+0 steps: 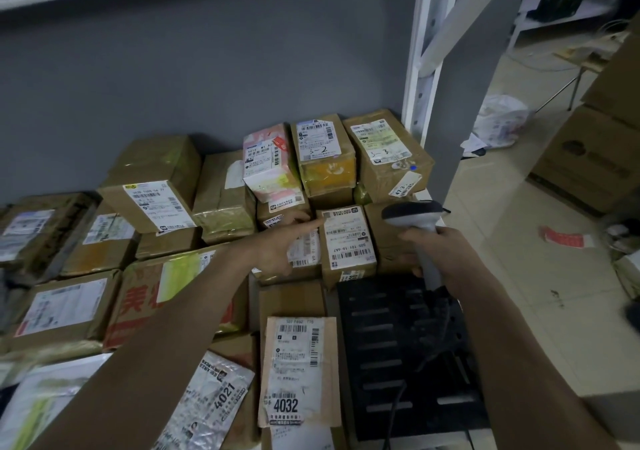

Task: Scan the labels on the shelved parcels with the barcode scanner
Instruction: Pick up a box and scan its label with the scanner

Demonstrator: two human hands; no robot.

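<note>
2 hands (277, 247) worked the shelf: left forefinger lay straight on a parcel's label (348, 236), marking it for scanning, while right fingers (414, 236) curled round the scanner (414, 215), aimed toward it.

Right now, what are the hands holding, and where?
The right hand grips the barcode scanner by its handle. The left hand holds nothing, forefinger pointing at a parcel label.

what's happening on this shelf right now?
A person is scanning shelved parcels. The right hand grips a grey barcode scanner, its head turned toward a small brown parcel with a white label. The left hand points its index finger at that label's top corner. More labelled parcels fill the shelf around it.
</note>
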